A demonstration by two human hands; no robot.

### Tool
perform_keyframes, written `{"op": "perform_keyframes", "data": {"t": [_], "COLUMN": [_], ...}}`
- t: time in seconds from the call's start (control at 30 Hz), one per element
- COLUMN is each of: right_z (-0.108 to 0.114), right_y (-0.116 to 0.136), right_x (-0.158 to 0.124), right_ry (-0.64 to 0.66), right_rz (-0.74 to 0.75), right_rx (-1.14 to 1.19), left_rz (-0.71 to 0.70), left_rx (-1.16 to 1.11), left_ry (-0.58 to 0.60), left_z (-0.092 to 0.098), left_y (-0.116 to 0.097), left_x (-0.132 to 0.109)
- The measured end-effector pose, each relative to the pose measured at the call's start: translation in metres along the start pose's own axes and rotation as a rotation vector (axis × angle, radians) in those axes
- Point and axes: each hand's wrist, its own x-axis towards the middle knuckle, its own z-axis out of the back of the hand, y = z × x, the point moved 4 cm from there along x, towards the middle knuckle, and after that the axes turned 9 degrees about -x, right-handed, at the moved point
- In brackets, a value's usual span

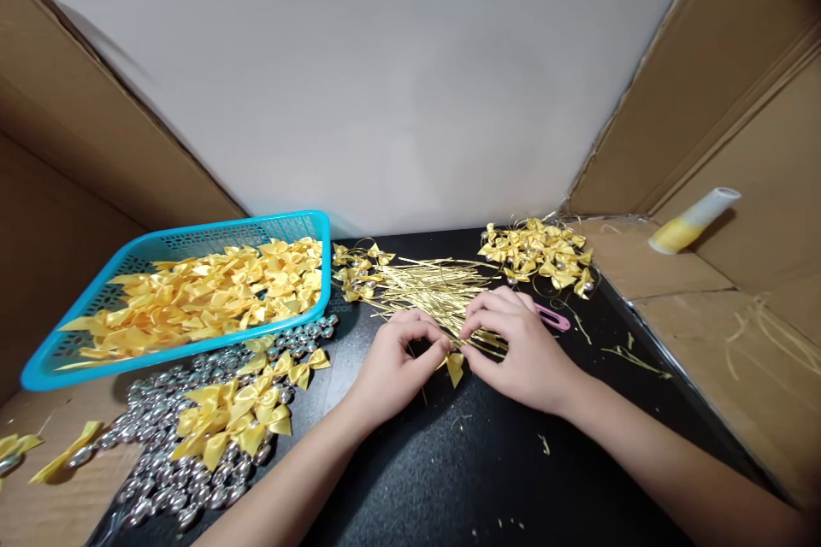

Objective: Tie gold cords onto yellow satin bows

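My left hand (394,363) and my right hand (519,350) meet over a black mat (449,461), fingers pinched together. Between them they hold a small yellow ribbon bow (455,366) with a thin gold wire tie. Just beyond the fingers lies a loose bundle of gold wire ties (429,286). A heap of finished yellow bows (539,252) sits at the far right of the mat. Loose yellow bows (237,414) lie on a pile of silver beads (173,470) to the left.
A blue plastic basket (51,363) full of yellow bows stands at the left. A pink clip (555,319) lies by my right hand. Cardboard walls enclose both sides; a yellow-and-white tube (693,220) rests on the right cardboard ledge. A white wall is behind.
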Motion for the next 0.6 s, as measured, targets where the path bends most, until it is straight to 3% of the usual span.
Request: {"op": "perform_keyframes", "data": {"t": [0.13, 0.6], "right_z": [-0.004, -0.0052], "right_y": [0.0049, 0.0064], "right_x": [-0.0044, -0.0069], "right_ry": [-0.075, -0.155], "right_rz": [-0.049, -0.031], "right_rx": [-0.058, -0.077], "left_rz": [-0.009, -0.03], "left_rx": [0.029, 0.091], "left_ry": [-0.021, 0.001], "left_z": [-0.0008, -0.0033], "left_y": [-0.0019, -0.0037], "left_x": [-0.0016, -0.0034]}}
